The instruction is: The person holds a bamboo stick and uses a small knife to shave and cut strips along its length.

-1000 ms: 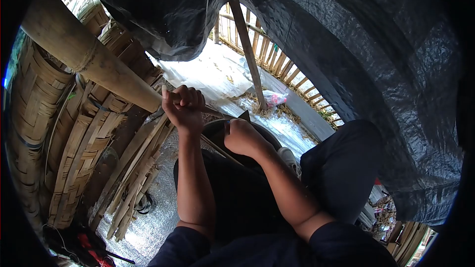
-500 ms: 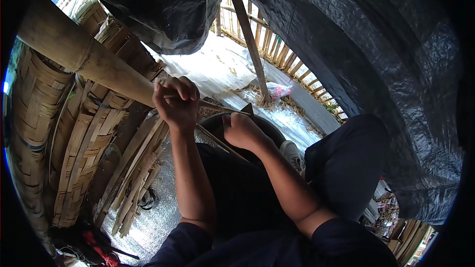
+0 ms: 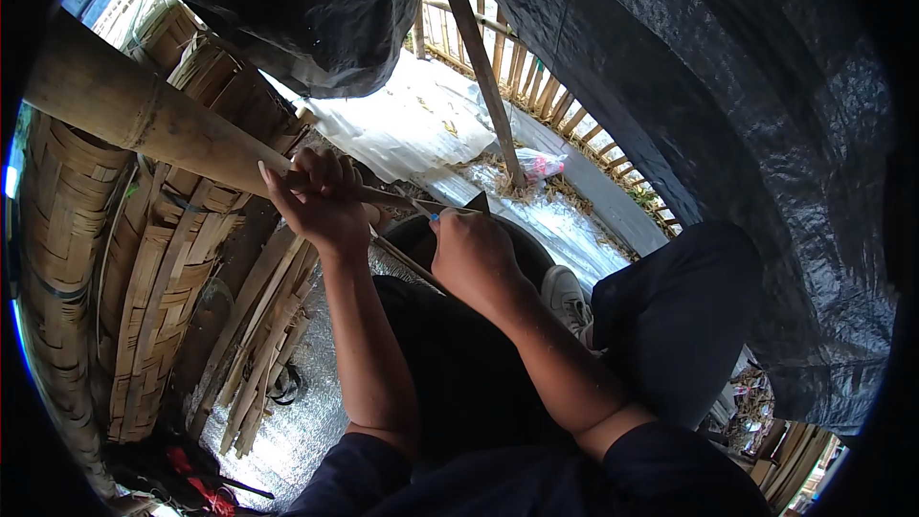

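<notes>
Watching remotely, I have the left hand [image 3: 324, 199] beside the bamboo pole [image 3: 158, 120] gripping a thin strip [image 3: 385, 197], the right hand [image 3: 474, 260], farther from the pole, curled, apparently holding it too.

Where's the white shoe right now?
In the head view, the white shoe is just right of centre, near the rim of the dark round container, between the right hand and the bent knee.
</notes>
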`<state>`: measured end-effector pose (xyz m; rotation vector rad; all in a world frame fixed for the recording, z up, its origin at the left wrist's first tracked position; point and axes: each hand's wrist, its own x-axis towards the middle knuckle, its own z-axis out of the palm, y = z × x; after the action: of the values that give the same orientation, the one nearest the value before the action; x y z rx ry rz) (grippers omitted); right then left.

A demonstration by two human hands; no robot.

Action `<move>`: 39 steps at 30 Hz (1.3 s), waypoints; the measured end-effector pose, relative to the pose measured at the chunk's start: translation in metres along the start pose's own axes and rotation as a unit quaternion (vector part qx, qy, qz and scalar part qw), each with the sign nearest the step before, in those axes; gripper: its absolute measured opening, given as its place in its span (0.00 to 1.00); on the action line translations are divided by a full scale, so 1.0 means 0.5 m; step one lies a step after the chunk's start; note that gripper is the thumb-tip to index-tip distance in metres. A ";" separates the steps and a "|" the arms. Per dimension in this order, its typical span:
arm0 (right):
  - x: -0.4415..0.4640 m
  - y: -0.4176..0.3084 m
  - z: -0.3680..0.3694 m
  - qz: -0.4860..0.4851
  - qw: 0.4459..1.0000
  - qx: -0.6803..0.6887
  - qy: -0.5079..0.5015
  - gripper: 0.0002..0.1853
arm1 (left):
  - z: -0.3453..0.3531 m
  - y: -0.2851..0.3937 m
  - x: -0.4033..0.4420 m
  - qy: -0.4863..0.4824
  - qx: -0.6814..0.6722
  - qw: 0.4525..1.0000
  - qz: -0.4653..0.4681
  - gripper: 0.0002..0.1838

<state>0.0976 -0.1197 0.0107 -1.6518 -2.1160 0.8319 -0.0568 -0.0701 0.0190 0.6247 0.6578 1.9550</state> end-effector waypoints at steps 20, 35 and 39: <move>0.003 0.016 0.049 0.098 0.994 -0.019 -0.041 0.05 | -0.005 -0.032 -0.021 -0.070 -0.001 0.997 -0.027 0.32; 0.033 0.054 0.112 0.129 0.985 0.110 -0.033 0.12 | -0.034 -0.020 0.006 -0.037 -0.019 0.999 -0.010 0.31; 0.050 0.078 0.106 0.074 0.990 0.110 -0.046 0.12 | -0.039 -0.013 0.019 0.010 0.009 1.000 0.007 0.31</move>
<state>0.0896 -0.1024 -0.0572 -1.6962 -1.8964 1.1634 -0.0697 -0.0627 0.0017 0.6235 0.6855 1.9731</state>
